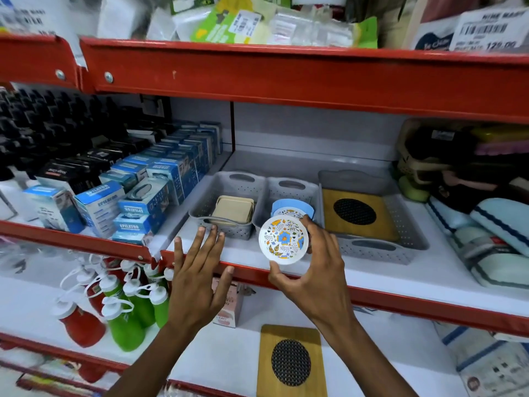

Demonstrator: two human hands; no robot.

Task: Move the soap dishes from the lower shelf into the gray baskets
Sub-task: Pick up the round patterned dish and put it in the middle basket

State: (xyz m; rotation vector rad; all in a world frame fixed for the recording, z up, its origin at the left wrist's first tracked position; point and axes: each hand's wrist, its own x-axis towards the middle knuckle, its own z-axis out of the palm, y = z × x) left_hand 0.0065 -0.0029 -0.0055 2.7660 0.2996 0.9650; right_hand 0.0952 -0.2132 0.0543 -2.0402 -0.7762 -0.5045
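Observation:
My right hand [310, 270] grips a round white soap dish with a blue and yellow flower print [283, 239], held upright in front of the middle gray basket [292, 190]. That basket holds blue and floral round dishes [292, 209]. The left gray basket [217, 202] contains beige square dishes [233, 214]. The large right gray basket [395, 224] has a wooden dish with a black mesh circle [355, 214]. Another wooden mesh dish [290, 362] lies on the lower shelf. My left hand [197, 270] hovers open over the red shelf edge, fingers spread.
Blue product boxes [148, 196] fill the shelf left of the baskets. Folded towels and pouches [486, 224] crowd the right. Red and green bottles [123, 308] stand on the lower shelf at left, beside a small pink box [229, 310]. The red upper shelf [286, 78] overhangs.

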